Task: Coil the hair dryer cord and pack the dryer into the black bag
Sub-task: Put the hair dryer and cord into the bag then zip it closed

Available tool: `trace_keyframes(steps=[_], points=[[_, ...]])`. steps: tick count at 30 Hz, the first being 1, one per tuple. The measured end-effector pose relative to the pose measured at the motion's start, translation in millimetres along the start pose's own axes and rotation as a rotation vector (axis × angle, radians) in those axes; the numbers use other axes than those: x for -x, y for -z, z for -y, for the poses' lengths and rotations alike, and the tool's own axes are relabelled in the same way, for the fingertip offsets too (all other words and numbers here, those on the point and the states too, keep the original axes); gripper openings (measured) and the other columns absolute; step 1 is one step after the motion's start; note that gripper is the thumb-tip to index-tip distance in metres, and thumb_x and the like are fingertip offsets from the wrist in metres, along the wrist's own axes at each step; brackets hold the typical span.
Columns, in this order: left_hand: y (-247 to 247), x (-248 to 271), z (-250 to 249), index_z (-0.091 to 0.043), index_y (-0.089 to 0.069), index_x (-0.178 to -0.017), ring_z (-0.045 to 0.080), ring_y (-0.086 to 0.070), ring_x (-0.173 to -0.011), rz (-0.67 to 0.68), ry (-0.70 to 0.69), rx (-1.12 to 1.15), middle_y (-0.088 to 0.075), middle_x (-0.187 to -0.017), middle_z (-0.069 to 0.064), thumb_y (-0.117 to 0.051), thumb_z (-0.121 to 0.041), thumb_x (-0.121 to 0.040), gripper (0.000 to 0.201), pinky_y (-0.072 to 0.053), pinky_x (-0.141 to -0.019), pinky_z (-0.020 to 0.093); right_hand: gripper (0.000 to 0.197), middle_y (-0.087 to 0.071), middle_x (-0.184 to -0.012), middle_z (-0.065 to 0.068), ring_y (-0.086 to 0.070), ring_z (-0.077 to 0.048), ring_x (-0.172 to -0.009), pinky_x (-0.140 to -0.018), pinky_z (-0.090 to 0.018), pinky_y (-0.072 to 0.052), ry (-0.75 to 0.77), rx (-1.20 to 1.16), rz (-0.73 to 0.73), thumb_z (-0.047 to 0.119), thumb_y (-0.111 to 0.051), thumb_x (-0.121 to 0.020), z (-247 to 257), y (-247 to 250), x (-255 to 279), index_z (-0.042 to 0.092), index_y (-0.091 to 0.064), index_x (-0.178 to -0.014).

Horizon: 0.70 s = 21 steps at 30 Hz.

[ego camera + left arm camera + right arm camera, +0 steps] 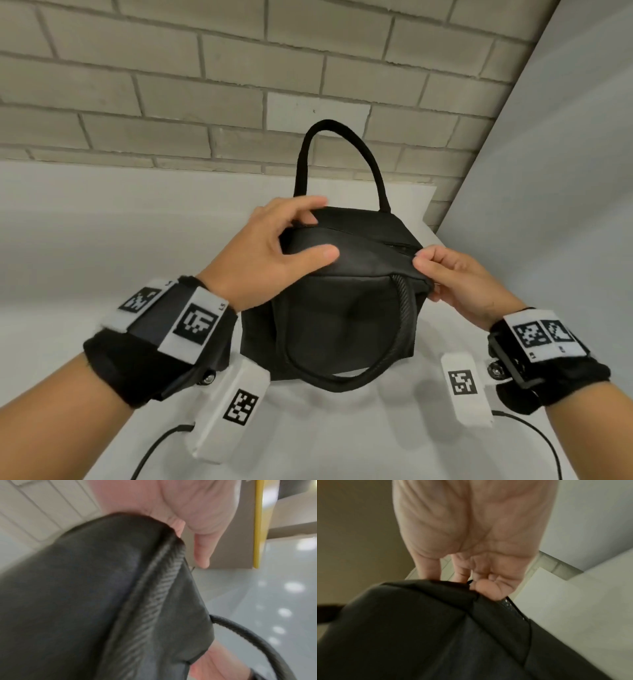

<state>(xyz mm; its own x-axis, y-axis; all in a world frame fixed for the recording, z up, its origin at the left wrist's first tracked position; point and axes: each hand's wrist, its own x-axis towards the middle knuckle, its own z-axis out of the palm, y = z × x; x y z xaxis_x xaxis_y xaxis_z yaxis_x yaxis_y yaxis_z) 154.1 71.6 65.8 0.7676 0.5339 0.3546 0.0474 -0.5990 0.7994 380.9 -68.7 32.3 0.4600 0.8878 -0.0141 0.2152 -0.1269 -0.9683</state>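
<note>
The landmark here is the black fabric bag (342, 308) with two rope-like carry handles, which stands on the white tabletop (85, 240) in front of a pale grey brick wall (171, 85).

On the bag's left upper corner sits the left hand (274, 250). Its fingers are spread fairly wide and gently curved: the thumb lies on the near face of the bag's top and the fingertips reach over the far edge, so the hand clasps that corner of the fabric. The left wrist view, blurred, shows the palm over the bag's top seam (164, 574) with one finger pointing down beside it.

Above the bag's far side, one handle (337, 161) stands up in an arch against the wall. On the bag's near face, the other handle (346, 370) hangs down in a loop.

At the bag's right upper corner is the right hand (462, 281). Its thumb and forefinger are drawn close together and pinch the fabric at the zip end; the remaining fingers curl under. The right wrist view shows the fingertips (488, 588) bunched at the bag's edge beside a zip (513, 608).

The bag's top looks closed along its length. The hair dryer itself cannot be seen in any view.
</note>
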Motion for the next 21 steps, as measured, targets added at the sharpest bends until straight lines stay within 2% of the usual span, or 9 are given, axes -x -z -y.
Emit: trace_keyframes(steps=[2, 4, 6, 8, 11, 14, 16, 19, 21], points=[[8.6, 6.6, 17.8, -0.044, -0.043, -0.113, 0.003, -0.047, -0.100, -0.212, 0.106, 0.118, -0.050, -0.104, -0.020, -0.061, -0.048, -0.074, 0.043, -0.036, -0.085, 0.010, 0.015, -0.057, -0.055, 0.011, -0.048, -0.011, -0.054, -0.047, -0.015, -0.043, 0.026, 0.163, -0.047, 0.020, -0.058, -0.085, 1.2, 1.5, 1.6, 0.024, -0.061, -0.071], [17.5, 14.8, 47.1, -0.033, -0.047, -0.117, 0.010, -0.049, -0.106, -0.388, 0.292, 0.238, -0.055, -0.110, -0.014, -0.056, -0.038, -0.083, 0.036, -0.038, -0.095, 0.025, 0.017, -0.062, -0.060, 0.015, -0.054, -0.006, -0.054, -0.050, -0.015, -0.047, 0.083, 0.244, -0.114, 0.015, -0.055, -0.087, 6.5, 4.4, 5.1, 0.028, -0.062, -0.079], [19.9, 27.7, 73.9, -0.022, -0.048, -0.123, 0.016, -0.049, -0.108, -0.364, 0.531, 0.283, -0.055, -0.124, 0.001, -0.050, -0.025, -0.089, 0.035, -0.038, -0.096, 0.033, 0.019, -0.063, -0.072, 0.013, -0.057, -0.006, -0.059, -0.054, -0.015, -0.049, 0.183, 0.240, -0.232, 0.013, -0.056, -0.086, 15.2, 3.5, 8.7, 0.031, -0.061, -0.082], [12.2, 41.5, 90.9, -0.013, -0.049, -0.126, 0.020, -0.050, -0.107, -0.212, 0.683, 0.310, -0.056, -0.123, 0.009, -0.048, -0.015, -0.089, 0.037, -0.039, -0.092, 0.033, 0.018, -0.063, -0.090, 0.012, -0.058, -0.010, -0.075, -0.066, -0.014, -0.049, 0.313, 0.294, -0.309, 0.018, -0.058, -0.084, 29.0, -6.3, 13.0, 0.036, -0.058, -0.085], [-5.3, 50.3, 96.6, -0.013, -0.056, -0.120, 0.020, -0.058, -0.107, -0.007, 0.678, 0.323, -0.064, -0.114, 0.007, -0.045, -0.012, -0.090, 0.032, -0.044, -0.094, 0.033, 0.025, -0.053, -0.113, 0.025, -0.050, 0.002, -0.106, -0.088, -0.007, -0.039, 0.447, 0.535, -0.119, 0.047, -0.057, -0.077, 60.1, -38.0, 22.8, 0.049, -0.052, -0.101], [-12.1, 47.4, 97.7, -0.007, -0.062, -0.109, 0.024, -0.064, -0.096, -0.042, 0.642, 0.270, -0.069, -0.101, 0.012, -0.050, -0.016, -0.090, 0.025, -0.051, -0.091, 0.038, 0.048, -0.039, -0.134, 0.025, -0.028, 0.003, -0.128, -0.103, -0.014, -0.019, 0.555, 0.880, 0.148, 0.063, -0.042, -0.072, 79.8, -74.2, 23.6, 0.053, -0.043, -0.119], [-12.4, 45.1, 98.5, -0.003, -0.065, -0.097, 0.027, -0.066, -0.087, -0.082, 0.645, 0.279, -0.069, -0.092, 0.016, -0.054, -0.015, -0.088, 0.019, -0.055, -0.082, 0.033, 0.056, -0.031, -0.146, 0.016, -0.018, -0.007, -0.137, -0.108, -0.023, -0.012, 0.595, 1.050, 0.265, 0.065, -0.037, -0.073, 84.9, -97.9, 18.1, 0.051, -0.038, -0.127], [-8.7, 43.5, 95.9, -0.010, -0.061, -0.069, 0.017, -0.058, -0.064, -0.079, 0.670, 0.313, -0.061, -0.069, 0.009, -0.053, -0.009, -0.087, 0.020, -0.052, -0.055, 0.014, 0.054, -0.026, -0.151, 0.008, -0.012, -0.017, -0.142, -0.113, -0.036, -0.009, 0.623, 1.262, 0.365, 0.058, -0.043, -0.081, 82.1, -125.3, 9.1, 0.044, -0.034, -0.133], [-2.3, 43.2, 94.1, -0.011, -0.058, -0.065, 0.013, -0.052, -0.059, -0.064, 0.683, 0.330, -0.055, -0.064, 0.005, -0.053, -0.008, -0.087, 0.022, -0.049, -0.050, 0.013, 0.049, -0.030, -0.149, 0.006, -0.016, -0.018, -0.141, -0.114, -0.039, -0.005, 0.633, 1.330, 0.371, 0.048, -0.047, -0.086, 81.9, -135.5, 7.0, 0.038, -0.038, -0.133]])
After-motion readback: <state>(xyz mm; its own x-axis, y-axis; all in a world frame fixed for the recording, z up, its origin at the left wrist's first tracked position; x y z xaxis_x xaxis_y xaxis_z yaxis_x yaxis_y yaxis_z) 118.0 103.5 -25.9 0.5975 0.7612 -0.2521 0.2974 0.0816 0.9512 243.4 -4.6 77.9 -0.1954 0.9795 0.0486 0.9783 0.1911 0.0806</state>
